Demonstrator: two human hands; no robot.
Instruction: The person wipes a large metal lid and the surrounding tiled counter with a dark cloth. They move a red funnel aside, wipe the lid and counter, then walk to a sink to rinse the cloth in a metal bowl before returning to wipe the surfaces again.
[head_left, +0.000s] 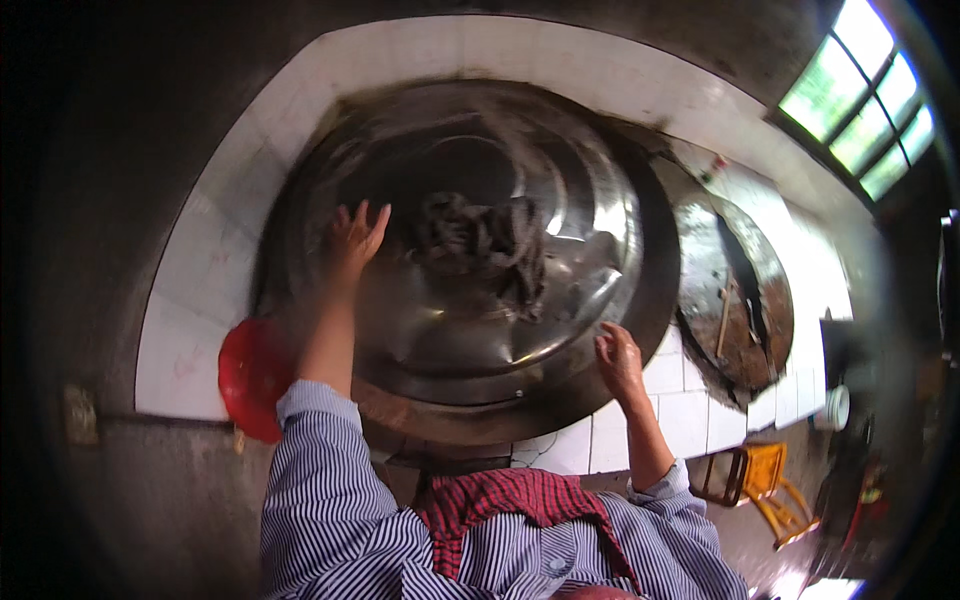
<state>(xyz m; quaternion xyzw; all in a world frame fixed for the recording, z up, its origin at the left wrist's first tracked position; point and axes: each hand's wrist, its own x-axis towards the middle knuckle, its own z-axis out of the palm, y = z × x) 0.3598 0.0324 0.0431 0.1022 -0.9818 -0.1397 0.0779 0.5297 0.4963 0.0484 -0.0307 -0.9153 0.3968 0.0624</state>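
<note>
A large, round, dented metal lid (450, 345) lies before me, set in a built-in surface faced with white tiles. A crumpled dark cloth (480, 236) rests on its middle. My left hand (361, 234) is over the left part of the lid, fingers spread, holding nothing; whether it touches the metal I cannot tell. The cloth lies to its right. At the lid's lower right edge is my right hand (621, 356), its fingers partly bent. No object shows in it, but its palm side is hidden.
A red plastic basin (255, 379) stands on the left by my forearm. On the right, a stick (725, 311) lies on a smaller round cover (701, 247). A yellow stool (765, 469) and a white bucket (836, 409) stand beyond the tiled edge (675, 427).
</note>
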